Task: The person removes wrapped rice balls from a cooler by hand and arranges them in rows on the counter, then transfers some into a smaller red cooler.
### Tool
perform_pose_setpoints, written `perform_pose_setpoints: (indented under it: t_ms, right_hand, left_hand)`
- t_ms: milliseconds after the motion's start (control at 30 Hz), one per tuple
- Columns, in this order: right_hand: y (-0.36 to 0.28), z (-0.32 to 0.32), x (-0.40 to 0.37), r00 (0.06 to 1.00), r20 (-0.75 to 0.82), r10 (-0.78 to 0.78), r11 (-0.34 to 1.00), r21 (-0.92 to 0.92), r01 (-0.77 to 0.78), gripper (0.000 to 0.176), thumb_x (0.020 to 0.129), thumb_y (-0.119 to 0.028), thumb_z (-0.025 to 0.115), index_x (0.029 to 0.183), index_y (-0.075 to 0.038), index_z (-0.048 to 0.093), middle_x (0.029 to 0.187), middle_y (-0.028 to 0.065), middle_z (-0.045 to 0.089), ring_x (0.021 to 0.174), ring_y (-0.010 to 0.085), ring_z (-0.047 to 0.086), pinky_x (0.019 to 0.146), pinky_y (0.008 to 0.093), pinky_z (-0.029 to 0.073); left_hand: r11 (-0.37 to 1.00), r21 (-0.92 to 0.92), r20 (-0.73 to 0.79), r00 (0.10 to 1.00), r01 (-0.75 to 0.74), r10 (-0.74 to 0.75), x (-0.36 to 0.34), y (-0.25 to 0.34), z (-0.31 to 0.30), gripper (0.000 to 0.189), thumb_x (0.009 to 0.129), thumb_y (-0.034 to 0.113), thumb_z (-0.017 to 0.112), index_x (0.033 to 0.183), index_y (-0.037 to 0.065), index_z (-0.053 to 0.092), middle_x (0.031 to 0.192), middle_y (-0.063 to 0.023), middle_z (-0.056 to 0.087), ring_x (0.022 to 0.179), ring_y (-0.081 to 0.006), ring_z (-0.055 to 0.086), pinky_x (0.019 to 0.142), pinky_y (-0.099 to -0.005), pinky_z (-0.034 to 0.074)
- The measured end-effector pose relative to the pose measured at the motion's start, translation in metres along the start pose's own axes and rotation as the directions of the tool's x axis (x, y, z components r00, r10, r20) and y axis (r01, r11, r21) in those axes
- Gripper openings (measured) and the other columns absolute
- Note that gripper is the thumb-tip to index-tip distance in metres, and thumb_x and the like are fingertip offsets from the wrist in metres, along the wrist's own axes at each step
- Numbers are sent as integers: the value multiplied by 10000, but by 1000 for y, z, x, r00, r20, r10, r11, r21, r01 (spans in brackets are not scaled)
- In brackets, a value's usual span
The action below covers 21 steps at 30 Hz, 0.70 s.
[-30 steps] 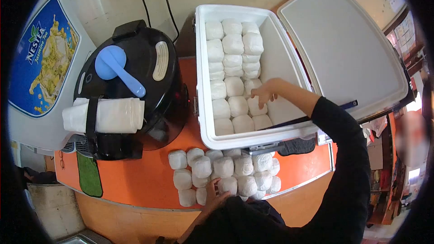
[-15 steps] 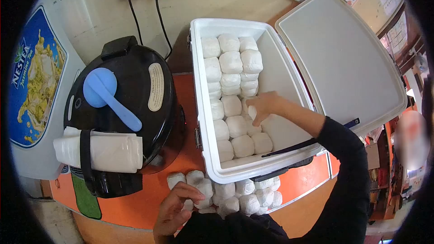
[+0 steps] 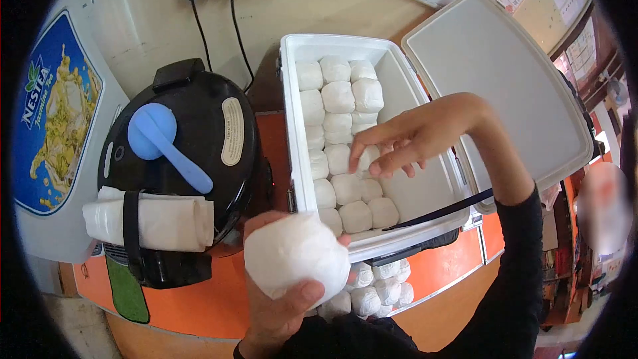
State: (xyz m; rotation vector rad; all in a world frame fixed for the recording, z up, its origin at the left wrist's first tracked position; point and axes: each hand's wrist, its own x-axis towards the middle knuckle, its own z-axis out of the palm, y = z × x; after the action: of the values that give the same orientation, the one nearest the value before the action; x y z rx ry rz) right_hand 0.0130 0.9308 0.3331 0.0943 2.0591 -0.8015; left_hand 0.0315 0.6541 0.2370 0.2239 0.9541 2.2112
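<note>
The left hand [image 3: 276, 316] holds a round white packet [image 3: 296, 258] up close, with the fingers [image 3: 302, 294] wrapped round its underside and the thumb pressed on its near face. Just beyond those fingers runs the near rim of the white cooler box [image 3: 292, 126]. Below them, at the front edge of the orange tabletop [image 3: 199, 302], lies a cluster of loose packets [image 3: 372, 292], partly hidden by the hand and the dark sleeve.

The right hand [image 3: 415, 136] hovers over the box, its fingers [image 3: 379, 137] loosely spread and holding nothing. Whether the tips touch the packed packets [image 3: 339, 96] under them is hard to tell. Those packets fill the left part of the box in three rows. To the right of the fingers, a bare strip runs along the box's right wall. The lid [image 3: 495, 73] stands open behind the wrist.

Left of the left fingers sits a black rice cooker [image 3: 186, 100], almost against the box wall. A blue scoop [image 3: 163, 143] lies on top of it and a roll of white bags [image 3: 159, 225] is strapped to its front.
</note>
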Motion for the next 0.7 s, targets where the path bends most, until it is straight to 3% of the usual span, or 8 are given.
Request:
perform_pose_setpoints:
  t_ms: [67,167,300,367,467,533,600,700]
  right_hand:
    - [62,-7,62,954,61,292,951,-124,-283,463,947,-437,542,1362,-251,461,1092,122,599,842,213,632,721,341,540]
    - [155,17,151,812,-96,575,807,-98,-583,773,773,-414,717,1434,-256,347,1333,196,515,980,320,647,869,447,536]
    - [253,39,234,833,-340,438,789,-299,-537,966,676,-396,783,1479,-254,265,1390,223,476,1133,431,566,1026,538,414]
    - [353,56,306,831,-534,158,829,-385,-405,1088,603,-420,811,1505,-252,227,1406,238,456,1242,524,439,1108,567,292]
    - [277,71,263,724,-600,340,726,-322,-608,1070,616,-452,786,1513,-264,233,1429,251,427,1272,529,403,1091,564,323]
    - [299,77,254,723,-654,224,787,-316,-530,1054,642,-449,766,1521,-232,227,1374,294,458,1231,518,441,1062,533,377]
    - [288,75,245,706,-700,107,840,-317,-441,1040,667,-447,747,1529,-199,220,1319,337,490,1190,506,479,1033,501,432]
    - [235,51,213,772,-564,293,901,-108,-421,982,654,-399,802,1488,-251,304,1386,263,449,1166,450,541,973,557,467]
  left_hand:
    - [995,94,-26,999,-41,44,-16,-5,-21,910,679,235,747,1423,129,232,1203,-183,489,1023,-443,607,731,-577,608]
    - [1000,-2,-181,983,7,-7,-41,-25,-55,951,648,229,843,1329,147,185,1129,-146,439,1014,-376,619,777,-539,610]
    - [999,32,-254,967,15,-7,-59,-37,-71,895,663,241,822,1306,125,212,1101,-171,478,978,-398,619,625,-529,623]
    - [994,83,-283,958,78,-52,-78,-55,-86,875,671,237,807,1320,137,228,1104,-180,513,1020,-417,598,593,-549,614]
    - [979,197,-147,989,47,-18,-99,-92,-112,830,665,281,837,1264,109,289,1058,-157,531,1023,-349,593,690,-493,596]
    - [803,592,-194,979,63,66,-118,-130,-147,769,660,285,854,1221,75,371,1060,-137,541,1010,-271,584,816,-415,529]
    - [859,493,-246,969,134,-10,-114,-105,-117,686,676,278,853,1182,60,444,1096,-125,545,1016,-231,567,887,-366,459]
    - [756,508,-355,900,413,-253,-123,-130,-136,793,681,316,858,1261,46,391,1156,-168,511,1119,-292,529,975,-414,420]
